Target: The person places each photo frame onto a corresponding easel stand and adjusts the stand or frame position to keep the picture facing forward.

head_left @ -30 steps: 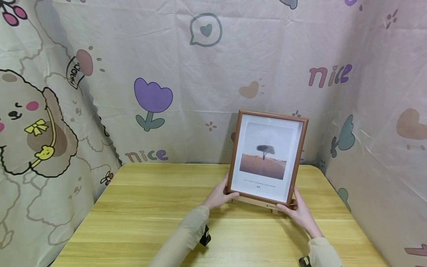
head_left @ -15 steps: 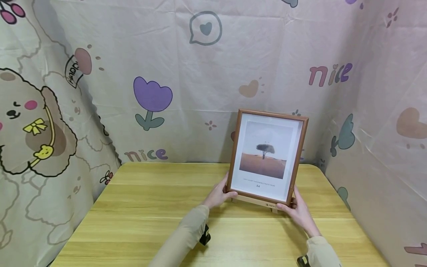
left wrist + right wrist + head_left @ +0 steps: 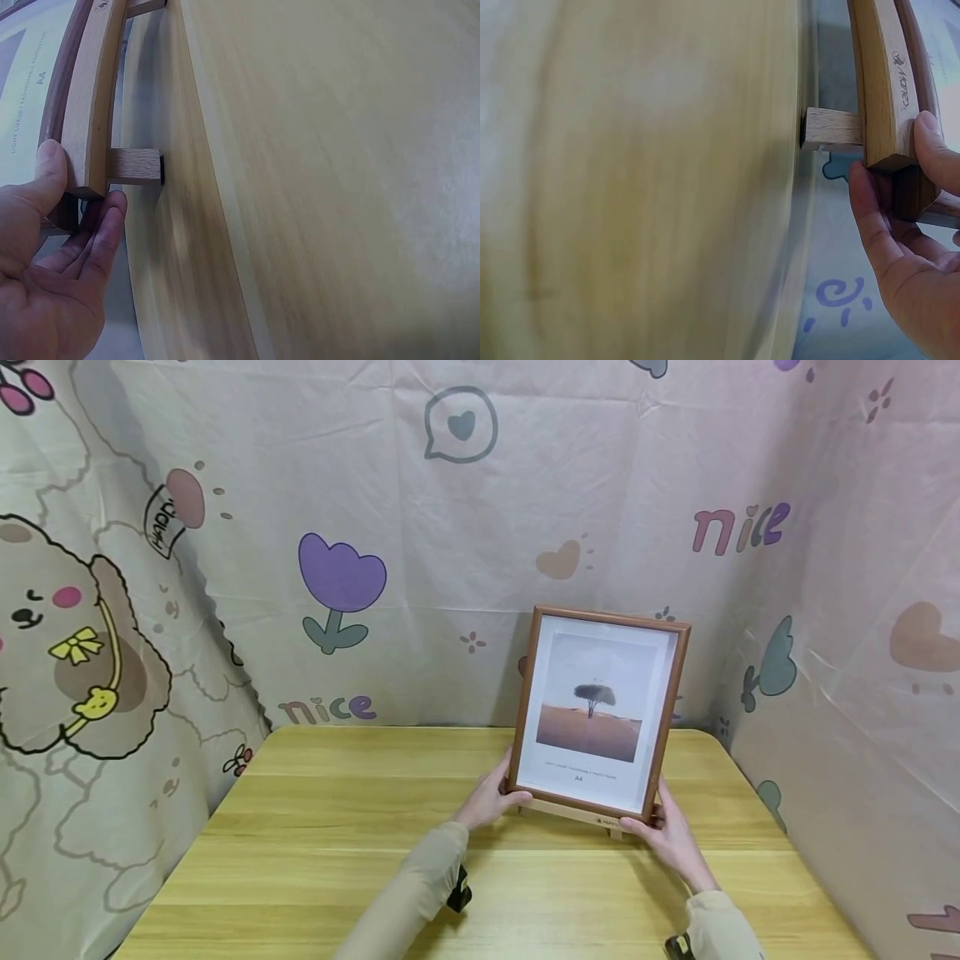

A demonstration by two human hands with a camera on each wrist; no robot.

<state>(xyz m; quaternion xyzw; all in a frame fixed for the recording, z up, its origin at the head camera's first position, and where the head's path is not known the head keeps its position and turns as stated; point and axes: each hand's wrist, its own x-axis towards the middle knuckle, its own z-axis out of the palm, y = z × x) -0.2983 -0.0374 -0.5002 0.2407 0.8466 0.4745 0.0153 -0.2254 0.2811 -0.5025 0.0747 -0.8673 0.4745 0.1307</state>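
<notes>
A brown wooden picture frame [image 3: 590, 785] with a tree print leans back on a small wooden easel [image 3: 566, 812] at the right of the table. My left hand [image 3: 489, 799] grips its lower left corner, thumb in front and fingers curled behind. At the lower right corner, my right hand [image 3: 672, 839] holds it the same way. The left wrist view shows the thumb beside the easel's ledge [image 3: 91, 112] and a short easel foot [image 3: 136, 166] on the tabletop. In the right wrist view, my fingertips sit just under the ledge [image 3: 891, 97]. The easel's back is hidden.
The wood-grain table [image 3: 337, 827] extends to the left and in front of the easel. A patterned cloth [image 3: 450, 527] hangs close behind its back edge, with more cloth along both sides. Black devices are strapped under the left cuff [image 3: 459, 889] and right cuff [image 3: 679, 947].
</notes>
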